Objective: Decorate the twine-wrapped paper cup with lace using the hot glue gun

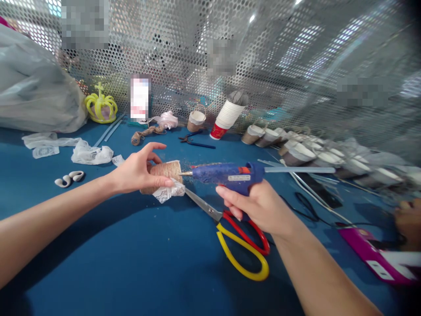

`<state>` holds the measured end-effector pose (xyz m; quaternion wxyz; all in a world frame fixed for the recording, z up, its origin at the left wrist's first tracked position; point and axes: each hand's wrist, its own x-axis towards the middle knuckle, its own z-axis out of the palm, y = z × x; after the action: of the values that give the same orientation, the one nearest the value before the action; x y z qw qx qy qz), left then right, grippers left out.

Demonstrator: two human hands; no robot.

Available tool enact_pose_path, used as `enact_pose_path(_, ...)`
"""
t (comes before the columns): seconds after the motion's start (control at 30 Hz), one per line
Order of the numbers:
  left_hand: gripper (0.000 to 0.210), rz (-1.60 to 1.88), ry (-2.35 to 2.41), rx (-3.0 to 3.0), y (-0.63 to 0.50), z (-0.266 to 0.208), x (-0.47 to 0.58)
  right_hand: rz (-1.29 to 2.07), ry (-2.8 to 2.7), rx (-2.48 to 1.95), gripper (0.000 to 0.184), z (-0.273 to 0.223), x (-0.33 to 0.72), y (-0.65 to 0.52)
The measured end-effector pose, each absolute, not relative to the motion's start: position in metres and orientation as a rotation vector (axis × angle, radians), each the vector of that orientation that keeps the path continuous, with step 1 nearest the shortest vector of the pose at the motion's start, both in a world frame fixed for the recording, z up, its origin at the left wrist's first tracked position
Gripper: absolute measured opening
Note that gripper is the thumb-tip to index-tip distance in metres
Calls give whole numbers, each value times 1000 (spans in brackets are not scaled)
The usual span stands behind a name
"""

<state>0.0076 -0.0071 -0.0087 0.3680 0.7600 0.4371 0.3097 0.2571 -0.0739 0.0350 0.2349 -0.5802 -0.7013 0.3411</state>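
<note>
My left hand (141, 171) is closed around a twine-wrapped cup (167, 170) lying on its side. Its thumb presses a piece of white lace (169, 192) against the cup's lower side. In my right hand (259, 202) is a blue hot glue gun (223, 174), with a long translucent glue stick (299, 170) jutting from its back. The gun's metal nozzle points left and meets or nearly meets the cup's edge; contact is hard to tell. Scissors (210, 210) with one red and one yellow handle lie just below the gun, partly hidden by my right hand.
Behind stand a stack of paper cups (228, 116), a small handled cup (196, 120), pliers (197, 142) and a twine bundle (148, 133). Lace strips (92, 153) and earphones (69, 178) lie left. Several finished cups (299, 151), a magenta power strip (371, 254) and another person's hand (408, 219) are right.
</note>
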Motion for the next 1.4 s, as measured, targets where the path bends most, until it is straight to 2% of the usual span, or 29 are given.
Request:
enact_pose_path(0.47, 91, 835, 1078, 2236, -17, -8, 12, 958, -1797, -1604, 38, 30, 256, -72)
enact_pose_path(1.13, 94, 865, 1114, 2214, -14, -10, 8, 947, -1846, -1608, 42, 34, 258, -73)
enact_pose_path(1.4, 91, 851, 1110, 2233, -15, -10, 10, 968, -1824, -1542, 33, 30, 260, -72)
